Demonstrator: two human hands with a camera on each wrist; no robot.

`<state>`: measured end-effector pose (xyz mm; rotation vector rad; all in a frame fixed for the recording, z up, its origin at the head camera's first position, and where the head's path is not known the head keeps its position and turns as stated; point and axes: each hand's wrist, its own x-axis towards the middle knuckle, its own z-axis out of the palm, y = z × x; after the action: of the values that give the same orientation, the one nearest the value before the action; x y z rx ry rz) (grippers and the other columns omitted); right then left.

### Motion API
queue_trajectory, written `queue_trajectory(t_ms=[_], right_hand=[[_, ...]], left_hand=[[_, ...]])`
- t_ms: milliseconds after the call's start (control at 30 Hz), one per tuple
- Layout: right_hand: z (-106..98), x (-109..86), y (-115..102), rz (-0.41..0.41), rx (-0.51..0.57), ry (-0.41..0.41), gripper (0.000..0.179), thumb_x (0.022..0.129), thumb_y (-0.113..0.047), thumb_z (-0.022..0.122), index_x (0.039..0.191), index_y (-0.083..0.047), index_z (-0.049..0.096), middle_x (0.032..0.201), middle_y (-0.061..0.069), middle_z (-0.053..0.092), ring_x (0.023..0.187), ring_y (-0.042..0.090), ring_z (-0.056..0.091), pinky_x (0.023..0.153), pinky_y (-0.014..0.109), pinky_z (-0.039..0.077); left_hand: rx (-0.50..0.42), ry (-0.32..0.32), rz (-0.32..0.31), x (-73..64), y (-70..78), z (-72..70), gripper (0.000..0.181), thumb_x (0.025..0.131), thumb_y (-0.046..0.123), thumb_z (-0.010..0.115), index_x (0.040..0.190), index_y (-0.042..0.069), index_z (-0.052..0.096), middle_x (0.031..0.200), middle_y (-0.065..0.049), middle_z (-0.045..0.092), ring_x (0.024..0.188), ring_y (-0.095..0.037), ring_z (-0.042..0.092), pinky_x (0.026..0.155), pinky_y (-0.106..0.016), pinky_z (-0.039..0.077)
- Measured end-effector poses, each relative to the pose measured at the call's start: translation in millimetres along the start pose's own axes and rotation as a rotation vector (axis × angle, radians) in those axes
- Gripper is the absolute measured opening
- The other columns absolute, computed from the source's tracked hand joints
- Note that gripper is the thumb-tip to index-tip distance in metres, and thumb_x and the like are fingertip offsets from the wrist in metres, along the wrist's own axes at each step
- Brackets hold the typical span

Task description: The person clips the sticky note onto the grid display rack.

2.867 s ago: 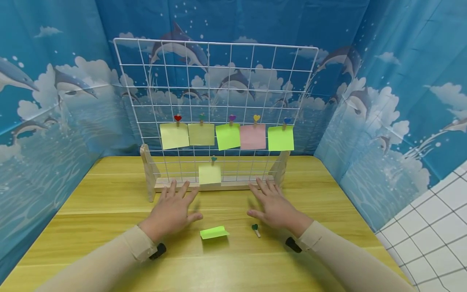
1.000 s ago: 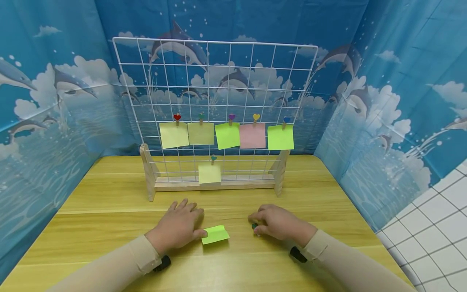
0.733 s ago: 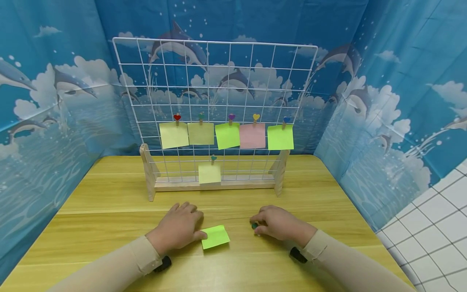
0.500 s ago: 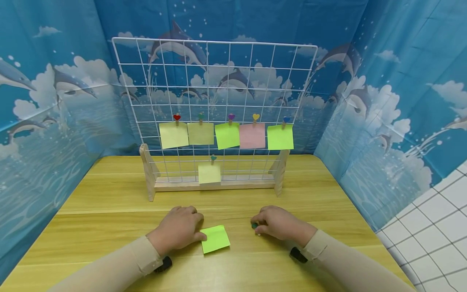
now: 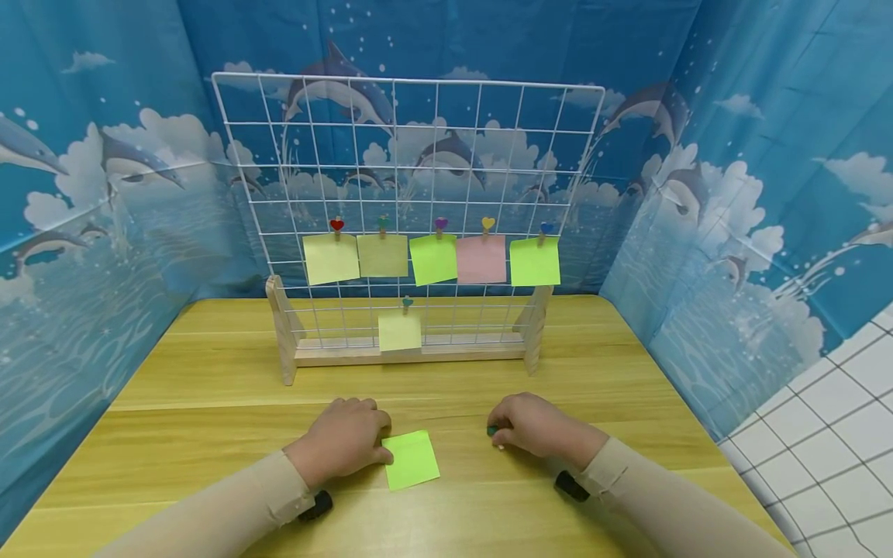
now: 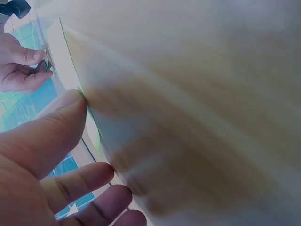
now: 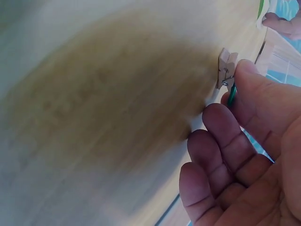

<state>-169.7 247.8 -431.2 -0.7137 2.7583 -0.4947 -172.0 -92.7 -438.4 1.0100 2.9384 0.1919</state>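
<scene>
A bright green sticky note [image 5: 413, 463] lies on the table, its left edge at the thumb of my left hand [image 5: 342, 440]. In the left wrist view, the thumb tip touches the note's edge [image 6: 68, 56], while the other fingertips [image 6: 106, 172] are bent down at the tabletop, apart from the thumb. My right hand [image 5: 532, 426] pinches a small wooden clothespin [image 7: 227, 68] between thumb and index finger. The pin's green decoration [image 5: 492, 431] shows between the fingertips in the head view; its other fingers are curled and hold nothing.
Behind the hands stands a white wire grid [image 5: 418, 167] on a wooden base [image 5: 349, 356]. Several sticky notes hang in a row on it, including a pink note [image 5: 481, 260], under heart clips. A pale yellow note [image 5: 400, 332] hangs lower. Dolphin-print curtains [image 5: 91, 194] surround the table.
Both hands have come back from near the grid's base. The left thumb has reached the green note, which now lies flatter and slightly turned. The right hand has taken hold of the clothespin.
</scene>
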Motion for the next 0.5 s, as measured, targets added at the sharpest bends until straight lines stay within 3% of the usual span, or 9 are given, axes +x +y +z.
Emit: queue_trajectory(t_ms=[167,367,500], right_hand=[[-1.3,-0.7,0.4,0.057,0.067,-0.012,0.002,0.097,-0.019,0.077,0.095,-0.018,0.078,0.086,-0.013,0.069,0.072,0.004,0.054,0.067,0.025,0.048],[-2.6,-3.9,1.9,0.075,0.103,-0.015,0.012,0.096,-0.018,0.078,0.086,-0.020,0.072,0.079,-0.012,0.066,0.067,0.006,0.051,0.062,0.025,0.044],[-2.8,-4.3,3.5,0.099,0.114,-0.015,0.012,0.095,-0.019,0.080,0.085,-0.020,0.071,0.079,-0.011,0.065,0.069,0.008,0.052,0.063,0.026,0.044]], left_hand=[[-0.025,0.008,0.035,1.0,-0.1,2.8,0.038,0.084,0.047,0.086,0.103,0.016,0.078,0.084,0.008,0.060,0.075,-0.011,0.054,0.077,-0.041,0.052],[-0.075,0.007,0.070,2.6,1.1,2.4,0.030,0.084,0.037,0.088,0.099,0.013,0.078,0.082,0.010,0.061,0.073,-0.006,0.051,0.074,-0.036,0.052],[-0.106,-0.028,0.060,4.7,3.0,2.4,0.027,0.085,0.034,0.088,0.098,0.013,0.078,0.080,0.011,0.061,0.072,-0.006,0.049,0.070,-0.033,0.049]])
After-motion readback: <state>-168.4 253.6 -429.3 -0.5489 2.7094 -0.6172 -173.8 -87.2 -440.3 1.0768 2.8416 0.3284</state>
